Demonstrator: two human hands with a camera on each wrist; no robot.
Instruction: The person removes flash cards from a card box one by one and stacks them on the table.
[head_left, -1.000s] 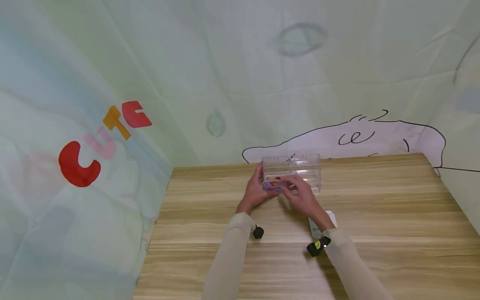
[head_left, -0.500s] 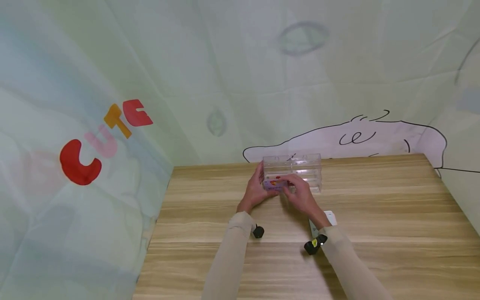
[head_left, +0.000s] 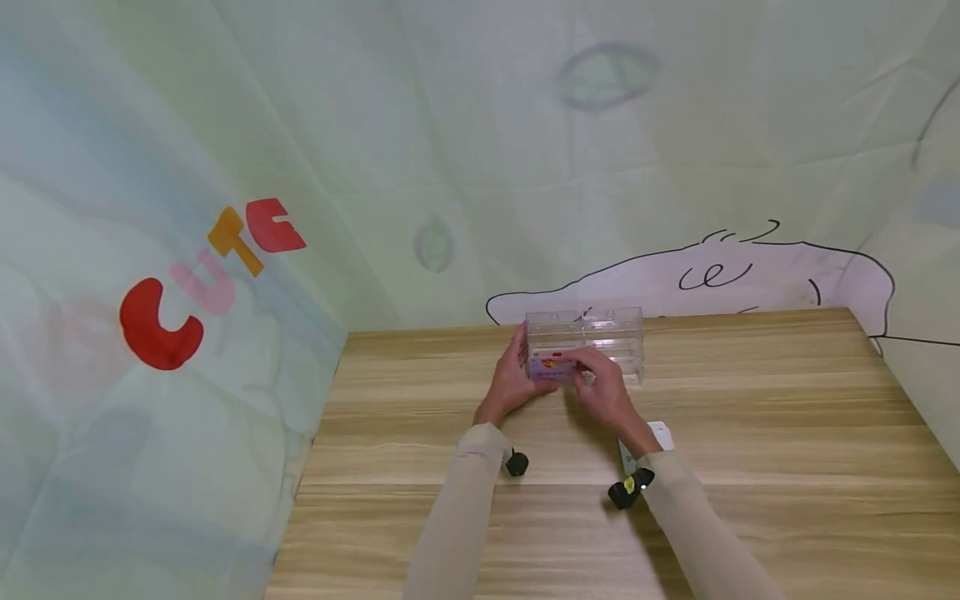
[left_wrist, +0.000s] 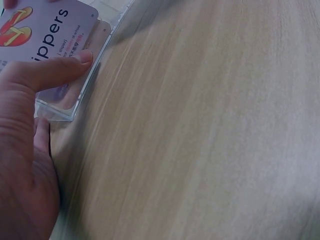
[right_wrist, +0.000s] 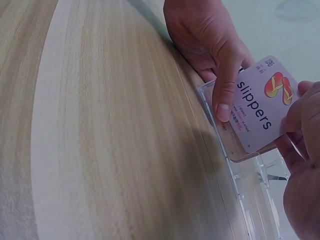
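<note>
- The wood-grain table (head_left: 795, 450) bears everything I work on.
- Near its far edge stands the clear holder (head_left: 613, 333), 2 columns wide; I am busy at the front of the left column.
- My left hand (head_left: 512, 385) grips the holder's left end, fingers around the side, 1 thumb bent over the front and pressing on the cards.
- My right hand (head_left: 606, 396) has its fingertips clamped on the right end of the slippers card (right_wrist: 257, 112).
- A pale card (head_left: 662, 435) lies on the table by my right wrist, partly hidden.
- The slippers card sits at the left column's front, over a pinkish card (right_wrist: 229, 140). I judge the step in hand to be settling it there; I cannot tell if its lower edge is inside the slot.
- Those 2 card edges don't line up, so the next move seems to call for a gentle squaring: holder steady, left thumb eased off, right pinch light.
</note>
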